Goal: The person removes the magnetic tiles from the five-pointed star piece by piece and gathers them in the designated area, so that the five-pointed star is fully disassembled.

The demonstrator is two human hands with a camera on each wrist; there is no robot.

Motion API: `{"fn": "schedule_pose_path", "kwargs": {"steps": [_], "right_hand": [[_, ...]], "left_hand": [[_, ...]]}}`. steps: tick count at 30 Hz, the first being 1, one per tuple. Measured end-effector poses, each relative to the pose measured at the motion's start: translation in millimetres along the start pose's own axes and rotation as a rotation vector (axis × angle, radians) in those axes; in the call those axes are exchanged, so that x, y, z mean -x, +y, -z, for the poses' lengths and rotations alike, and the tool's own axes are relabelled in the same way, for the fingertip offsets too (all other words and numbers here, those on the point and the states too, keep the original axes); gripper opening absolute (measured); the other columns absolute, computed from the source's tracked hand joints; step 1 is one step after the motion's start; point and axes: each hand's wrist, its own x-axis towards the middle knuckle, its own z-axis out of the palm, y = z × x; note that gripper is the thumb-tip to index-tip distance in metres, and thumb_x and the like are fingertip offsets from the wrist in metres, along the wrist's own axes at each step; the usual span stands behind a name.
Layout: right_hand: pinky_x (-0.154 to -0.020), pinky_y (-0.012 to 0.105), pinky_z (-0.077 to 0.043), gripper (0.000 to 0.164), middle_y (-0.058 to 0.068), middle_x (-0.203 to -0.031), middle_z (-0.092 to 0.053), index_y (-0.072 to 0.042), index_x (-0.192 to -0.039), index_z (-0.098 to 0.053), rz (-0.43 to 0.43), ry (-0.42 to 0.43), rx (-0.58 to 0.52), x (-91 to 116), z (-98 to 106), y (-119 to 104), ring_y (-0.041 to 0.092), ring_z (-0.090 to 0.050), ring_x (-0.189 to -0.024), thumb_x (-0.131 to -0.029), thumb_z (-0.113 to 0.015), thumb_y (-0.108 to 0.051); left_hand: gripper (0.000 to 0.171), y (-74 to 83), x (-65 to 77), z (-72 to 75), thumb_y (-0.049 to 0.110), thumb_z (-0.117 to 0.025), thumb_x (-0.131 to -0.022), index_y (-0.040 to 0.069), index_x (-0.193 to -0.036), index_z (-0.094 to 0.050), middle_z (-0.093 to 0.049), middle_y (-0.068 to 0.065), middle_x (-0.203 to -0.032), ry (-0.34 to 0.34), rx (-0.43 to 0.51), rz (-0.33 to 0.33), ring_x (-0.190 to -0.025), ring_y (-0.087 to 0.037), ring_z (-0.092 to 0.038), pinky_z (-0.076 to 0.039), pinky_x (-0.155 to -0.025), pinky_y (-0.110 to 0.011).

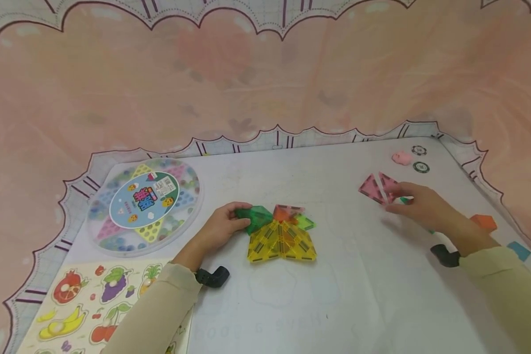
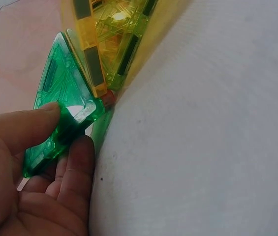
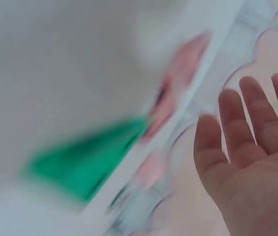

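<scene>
On my feed, nearest: a translucent yellow plastic tile build (image 1: 280, 243) on the white tabletop (image 1: 265, 319). I see the left hand (image 1: 223, 225) with thumb and fingers clamped on a translucent green plastic tile (image 1: 256, 216) at the build's left edge. Right hand (image 1: 420, 205), well apart: fingers extended, above a green triangular tile (image 3: 87, 164), beside two pink triangular tiles (image 1: 371, 190); contact, I can't tell. Farther: a small pink piece (image 1: 401, 158), two round black-and-white discs (image 1: 421, 167).
</scene>
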Motion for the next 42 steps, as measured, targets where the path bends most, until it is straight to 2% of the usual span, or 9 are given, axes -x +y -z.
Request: {"fn": "schedule_pose_path", "kwargs": {"steps": [3,6,12,18,25,30,34,38,42], "right_hand": [[-0.081,0.044,-0.043,0.050,0.011,-0.118,-0.053,-0.010,-0.124,-0.051,0.090,-0.031,-0.057,-17.3,-17.5,-26.0,0.027,-0.048,-0.105,-0.081,-0.065,-0.033],[-0.079,0.038,-0.046,0.047,0.005,-0.118,-0.055,-0.013,-0.121,-0.054,0.150,-0.099,-0.108,-35.8,-38.9,-51.7,0.021,-0.052,-0.102,-0.079,-0.068,-0.030],[-0.084,0.035,-0.044,0.048,0.000,-0.118,-0.054,-0.017,-0.120,-0.055,0.129,-0.220,-0.163,-67.6,-77.4,-93.9,0.016,-0.052,-0.100,-0.078,-0.068,-0.034],[-0.087,0.034,-0.042,0.045,-0.005,-0.111,-0.056,-0.018,-0.117,-0.057,0.108,-0.274,-0.168,-89.5,-100.9,-112.4,0.015,-0.050,-0.102,-0.077,-0.068,-0.036],[-0.086,0.032,-0.042,0.043,-0.005,-0.107,-0.057,-0.018,-0.117,-0.056,0.104,-0.303,-0.194,-101.5,-112.1,-124.5,0.014,-0.051,-0.099,-0.079,-0.068,-0.033],[-0.081,0.031,-0.045,0.044,-0.002,-0.103,-0.057,-0.020,-0.117,-0.055,0.070,-0.352,-0.233,-104.7,-114.8,-128.7,0.016,-0.053,-0.092,-0.077,-0.070,-0.030],[-0.080,0.031,-0.045,0.049,-0.002,-0.103,-0.057,-0.021,-0.117,-0.054,0.046,-0.357,-0.246,-104.7,-113.4,-130.6,0.016,-0.054,-0.091,-0.074,-0.072,-0.033],[-0.081,0.031,-0.045,0.046,0.000,-0.104,-0.056,-0.020,-0.116,-0.054,0.067,-0.355,-0.262,-104.9,-110.3,-130.9,0.018,-0.053,-0.092,-0.075,-0.072,-0.031],[-0.079,0.031,-0.045,0.036,0.002,-0.104,-0.055,-0.021,-0.113,-0.056,0.100,-0.353,-0.277,-105.8,-106.4,-130.4,0.020,-0.053,-0.092,-0.079,-0.067,-0.026]], "left_hand": [[0.035,-0.3,-0.8,0.8,0.018,-0.063,-0.084,0.016,-0.118,-0.054,-0.057,-0.005,-0.111,-0.007,0.000,-0.008,-0.096,-0.017,-0.053,-0.042,-0.081,-0.030],[0.035,-1.3,-1.0,0.1,0.016,-0.063,-0.083,0.016,-0.117,-0.055,-0.057,-0.005,-0.110,-0.008,0.009,-0.016,-0.096,-0.017,-0.053,-0.043,-0.081,-0.031],[0.035,-3.9,-1.8,-1.6,0.016,-0.063,-0.083,0.016,-0.117,-0.055,-0.057,-0.005,-0.109,-0.015,0.007,-0.020,-0.094,-0.018,-0.052,-0.043,-0.078,-0.030],[0.036,2.8,2.3,-2.5,0.016,-0.063,-0.084,0.014,-0.118,-0.055,-0.056,-0.005,-0.108,-0.022,0.003,-0.010,-0.092,-0.017,-0.051,-0.042,-0.077,-0.029],[0.035,20.5,14.7,-3.4,0.011,-0.061,-0.085,0.009,-0.119,-0.054,-0.056,-0.007,-0.108,-0.031,0.001,0.003,-0.090,-0.017,-0.051,-0.042,-0.077,-0.028],[0.035,8.9,7.6,-3.5,0.013,-0.063,-0.084,0.013,-0.118,-0.055,-0.057,-0.006,-0.108,-0.023,0.010,-0.001,-0.091,-0.017,-0.052,-0.043,-0.077,-0.028],[0.034,-2.4,0.9,-3.3,0.016,-0.063,-0.083,0.017,-0.117,-0.056,-0.057,-0.003,-0.108,-0.006,-0.011,-0.010,-0.092,-0.016,-0.053,-0.043,-0.078,-0.029],[0.033,-4.7,-1.1,-2.2,0.017,-0.063,-0.084,0.019,-0.116,-0.056,-0.057,-0.002,-0.108,0.005,-0.007,-0.010,-0.093,-0.016,-0.054,-0.044,-0.079,-0.030],[0.033,-4.3,-1.3,-0.5,0.017,-0.063,-0.083,0.019,-0.116,-0.056,-0.058,-0.002,-0.107,0.006,0.006,-0.013,-0.093,-0.016,-0.054,-0.044,-0.079,-0.030]]}}
